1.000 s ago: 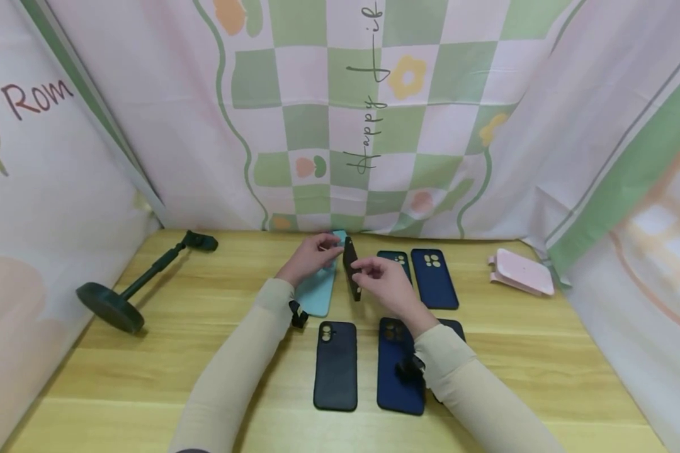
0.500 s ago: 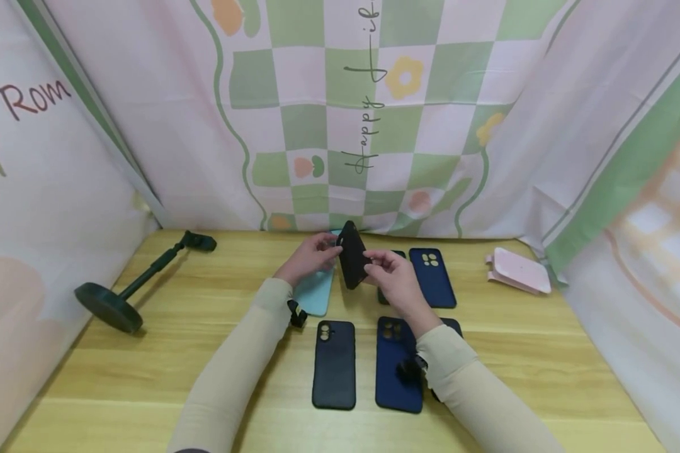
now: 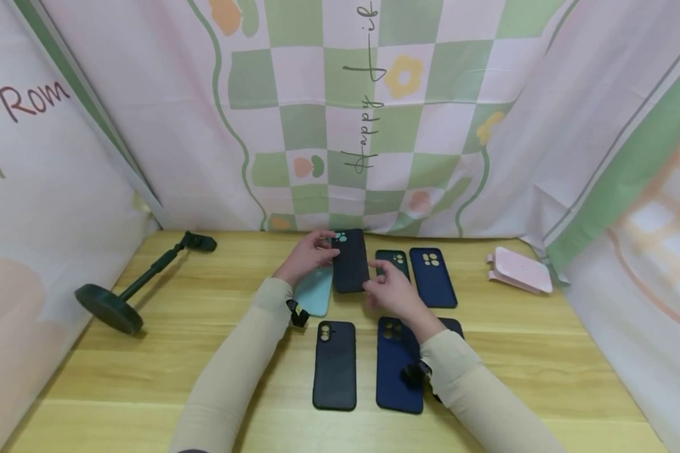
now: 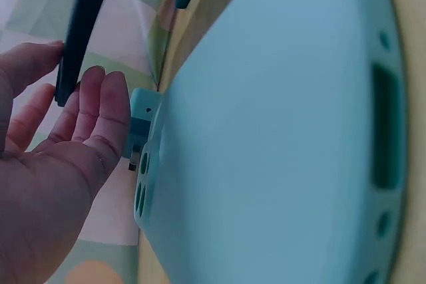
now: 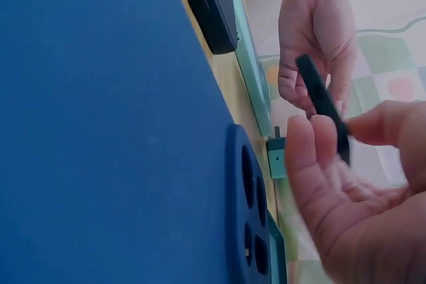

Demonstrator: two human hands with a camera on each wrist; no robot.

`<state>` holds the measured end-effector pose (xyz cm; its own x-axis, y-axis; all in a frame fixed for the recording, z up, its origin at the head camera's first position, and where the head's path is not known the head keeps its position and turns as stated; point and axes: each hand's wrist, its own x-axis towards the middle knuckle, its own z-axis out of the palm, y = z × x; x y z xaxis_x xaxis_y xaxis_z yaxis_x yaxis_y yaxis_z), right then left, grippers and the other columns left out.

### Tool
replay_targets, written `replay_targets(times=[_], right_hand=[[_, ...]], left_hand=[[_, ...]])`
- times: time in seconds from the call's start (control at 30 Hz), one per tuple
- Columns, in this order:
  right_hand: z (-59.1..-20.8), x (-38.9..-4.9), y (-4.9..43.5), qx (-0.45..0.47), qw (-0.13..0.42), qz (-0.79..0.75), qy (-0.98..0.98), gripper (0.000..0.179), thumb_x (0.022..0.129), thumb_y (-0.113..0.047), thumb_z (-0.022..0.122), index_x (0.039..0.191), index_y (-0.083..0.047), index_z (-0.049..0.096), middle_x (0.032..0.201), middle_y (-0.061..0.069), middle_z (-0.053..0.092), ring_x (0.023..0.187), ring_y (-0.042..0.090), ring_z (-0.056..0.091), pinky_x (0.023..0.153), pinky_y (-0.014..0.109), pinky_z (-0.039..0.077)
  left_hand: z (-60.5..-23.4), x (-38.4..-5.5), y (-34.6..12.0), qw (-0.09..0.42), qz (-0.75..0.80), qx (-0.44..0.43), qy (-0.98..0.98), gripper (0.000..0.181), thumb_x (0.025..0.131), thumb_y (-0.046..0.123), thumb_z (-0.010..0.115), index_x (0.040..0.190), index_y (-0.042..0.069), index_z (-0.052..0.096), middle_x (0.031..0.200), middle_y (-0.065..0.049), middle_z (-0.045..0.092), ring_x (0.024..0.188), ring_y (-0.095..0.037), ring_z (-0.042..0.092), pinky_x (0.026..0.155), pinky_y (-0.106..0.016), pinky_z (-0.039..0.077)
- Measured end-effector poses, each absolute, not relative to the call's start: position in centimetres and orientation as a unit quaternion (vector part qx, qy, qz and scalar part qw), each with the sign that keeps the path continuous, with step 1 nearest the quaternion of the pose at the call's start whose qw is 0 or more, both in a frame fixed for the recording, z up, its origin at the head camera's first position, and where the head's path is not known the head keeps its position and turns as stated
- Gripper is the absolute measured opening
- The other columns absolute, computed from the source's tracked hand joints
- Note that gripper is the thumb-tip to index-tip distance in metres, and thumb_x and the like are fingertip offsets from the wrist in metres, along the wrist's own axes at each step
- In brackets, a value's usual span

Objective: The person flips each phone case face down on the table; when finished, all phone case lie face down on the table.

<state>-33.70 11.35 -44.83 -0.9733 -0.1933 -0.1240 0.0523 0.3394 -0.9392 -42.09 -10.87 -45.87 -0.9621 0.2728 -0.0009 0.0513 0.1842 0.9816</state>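
1. The black phone case [image 3: 351,264], edge-on a second ago, now shows its broad back in the head view.
2. It is held up, hiding part of the light-blue case [image 3: 314,294].
3. The left hand [image 3: 308,257] pinches its left edge, thumb against fingers.
4. The right hand [image 3: 395,290] pinches its right edge, near the lower corner.

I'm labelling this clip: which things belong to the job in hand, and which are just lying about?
In the job:
left hand
right hand
dark phone case both hold
probably the other phone cases

Seemingly just lying about:
dark green stand
pink object
small turquoise item
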Motion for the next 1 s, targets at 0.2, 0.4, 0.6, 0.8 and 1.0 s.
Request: replay_targets(times=[0.2,0.4,0.6,0.8,1.0], right_hand=[[-44.8,-33.7,11.6,-0.029,0.162,-0.538,0.827,0.056,0.095,-0.013,0.060,0.146,-0.007,0.036,0.085,0.017,0.068,0.057,0.022,0.059,0.054,0.034,0.049],[-44.5,-33.9,11.9,-0.027,0.180,-0.521,0.834,0.054,0.095,-0.012,0.061,0.145,-0.004,0.040,0.085,0.017,0.067,0.060,0.022,0.059,0.055,0.033,0.050],[-44.3,-33.9,12.1,-0.028,0.194,-0.521,0.831,0.051,0.096,-0.013,0.060,0.142,-0.001,0.044,0.089,0.016,0.066,0.061,0.022,0.059,0.056,0.034,0.050],[-44.7,-34.1,12.7,-0.038,0.201,-0.527,0.825,0.048,0.094,-0.013,0.062,0.139,-0.001,0.049,0.098,0.015,0.067,0.059,0.022,0.058,0.056,0.035,0.050],[-44.8,-34.3,13.5,-0.064,0.196,-0.528,0.824,0.047,0.094,-0.015,0.064,0.138,-0.002,0.052,0.088,0.019,0.065,0.062,0.024,0.058,0.057,0.036,0.051]], left_hand=[[-46.2,-42.2,-10.5,0.094,0.600,0.125,0.784,0.037,0.091,0.013,0.071,0.126,0.011,0.059,0.097,-0.012,0.060,0.078,-0.023,0.062,0.068,-0.037,0.056],[-46.0,-42.0,-10.1,0.102,0.575,0.125,0.802,0.037,0.091,0.011,0.072,0.125,0.010,0.060,0.093,-0.012,0.061,0.074,-0.022,0.063,0.068,-0.039,0.055],[-45.9,-41.7,-10.0,0.118,0.540,0.126,0.824,0.039,0.089,0.007,0.072,0.126,0.006,0.059,0.094,-0.012,0.065,0.071,-0.021,0.064,0.066,-0.035,0.055],[-45.7,-41.6,-10.0,0.135,0.520,0.122,0.834,0.039,0.090,0.007,0.071,0.127,0.005,0.059,0.100,-0.012,0.067,0.074,-0.021,0.066,0.066,-0.033,0.056],[-45.3,-41.5,-10.2,0.141,0.501,0.126,0.844,0.036,0.093,0.011,0.068,0.126,0.001,0.060,0.100,-0.011,0.069,0.074,-0.021,0.066,0.064,-0.031,0.055]])
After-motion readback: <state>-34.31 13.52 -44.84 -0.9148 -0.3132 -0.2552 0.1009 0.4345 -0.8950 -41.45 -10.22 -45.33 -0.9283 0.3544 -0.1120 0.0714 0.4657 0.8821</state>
